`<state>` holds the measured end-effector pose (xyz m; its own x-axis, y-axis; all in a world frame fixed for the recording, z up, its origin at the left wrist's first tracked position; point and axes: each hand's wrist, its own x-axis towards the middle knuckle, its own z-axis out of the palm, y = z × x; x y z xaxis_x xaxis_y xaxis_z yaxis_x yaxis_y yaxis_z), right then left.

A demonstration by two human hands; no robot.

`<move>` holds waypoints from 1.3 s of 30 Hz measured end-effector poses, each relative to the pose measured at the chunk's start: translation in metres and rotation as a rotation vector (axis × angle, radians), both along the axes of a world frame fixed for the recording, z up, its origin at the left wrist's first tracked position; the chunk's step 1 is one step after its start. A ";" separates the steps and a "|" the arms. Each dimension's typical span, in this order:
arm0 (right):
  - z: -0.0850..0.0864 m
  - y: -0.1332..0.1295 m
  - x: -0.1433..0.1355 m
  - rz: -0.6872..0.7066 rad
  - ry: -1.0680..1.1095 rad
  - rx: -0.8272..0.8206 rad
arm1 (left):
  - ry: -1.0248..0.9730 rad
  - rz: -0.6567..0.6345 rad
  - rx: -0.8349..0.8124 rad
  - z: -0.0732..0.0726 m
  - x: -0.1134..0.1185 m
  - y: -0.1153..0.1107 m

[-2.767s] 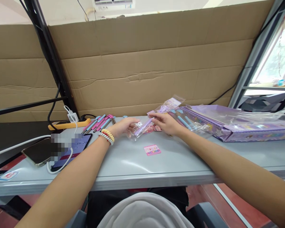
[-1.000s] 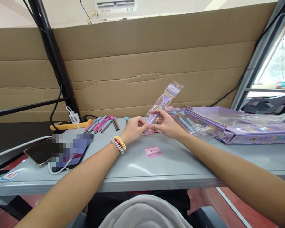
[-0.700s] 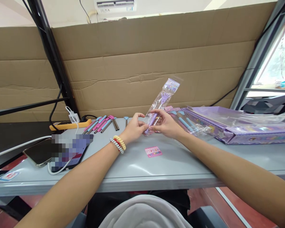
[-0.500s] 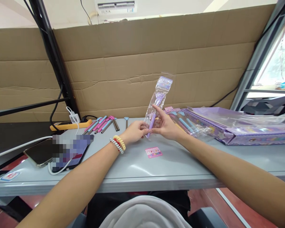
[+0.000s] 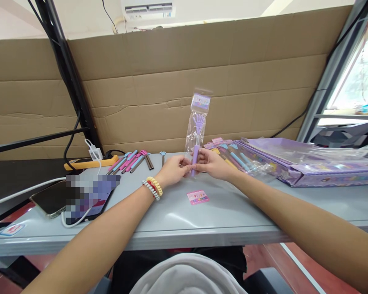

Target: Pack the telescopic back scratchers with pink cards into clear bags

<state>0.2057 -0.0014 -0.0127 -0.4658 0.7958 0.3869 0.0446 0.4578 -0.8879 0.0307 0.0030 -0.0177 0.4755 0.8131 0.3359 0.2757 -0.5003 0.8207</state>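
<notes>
A purple hand-shaped stick (image 5: 195, 157) stands nearly upright inside a clear plastic bag (image 5: 190, 134) that has a printed card (image 5: 200, 102) at its top. My left hand (image 5: 174, 168) pinches the lower left edge of the bag. From the other side, my right hand (image 5: 213, 164) grips the bag and the stick's purple handle, thumb and fingers closed. Below the hands a small pink card (image 5: 198, 197) lies flat on the grey table (image 5: 171, 220).
Pink and blue sticks (image 5: 131, 160) lie behind my left hand, near a single blue-tipped stick (image 5: 162, 157). Bagged sticks (image 5: 237, 157) and a purple box (image 5: 319, 173) are on the right. Phones (image 5: 53, 198) and a white cable (image 5: 27, 188) sit at the left.
The bag with the purple stick has swung from a rightward tilt to nearly upright. My right index finger, stretched out along the bag before, is now bent in around it.
</notes>
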 end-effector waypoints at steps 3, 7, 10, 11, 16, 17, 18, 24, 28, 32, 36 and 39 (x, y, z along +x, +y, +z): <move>-0.001 0.002 0.001 -0.012 0.032 -0.008 | 0.101 0.075 0.104 0.001 -0.001 -0.001; 0.006 0.005 0.008 -0.043 0.069 0.016 | 0.107 0.188 0.137 0.007 -0.005 0.001; 0.020 0.008 0.027 -0.150 0.053 0.032 | 0.105 0.253 0.137 0.010 -0.013 0.006; 0.024 0.008 0.036 -0.215 0.047 0.038 | 0.131 0.271 0.161 0.010 -0.016 0.008; 0.040 0.010 0.087 -0.569 -0.193 0.045 | 0.295 0.385 0.290 0.010 -0.032 0.017; 0.041 0.010 0.095 -0.635 -0.292 0.035 | 0.335 0.399 0.320 0.010 -0.034 0.018; 0.041 0.011 0.102 -0.695 -0.399 0.028 | 0.374 0.407 0.345 0.010 -0.035 0.019; 0.036 0.024 0.122 -0.863 -0.918 0.009 | 0.512 0.404 0.374 0.010 -0.040 0.022; 0.029 0.036 0.129 -0.973 -1.081 0.076 | 0.544 0.393 0.358 0.008 -0.042 0.025; 0.024 0.041 0.132 -1.051 -1.166 0.084 | 0.560 0.396 0.338 0.008 -0.043 0.026; 0.023 0.039 0.129 -1.054 -1.226 0.104 | 0.607 0.393 0.323 0.008 -0.045 0.025; 0.023 0.034 0.118 -1.076 -1.231 0.190 | 0.627 0.387 0.302 0.008 -0.045 0.025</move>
<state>0.3236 0.0325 0.0106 0.1535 0.9245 0.3489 0.9874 -0.1571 -0.0181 -0.0143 0.0275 -0.0093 0.3511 0.8756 0.3319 0.8410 -0.4506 0.2993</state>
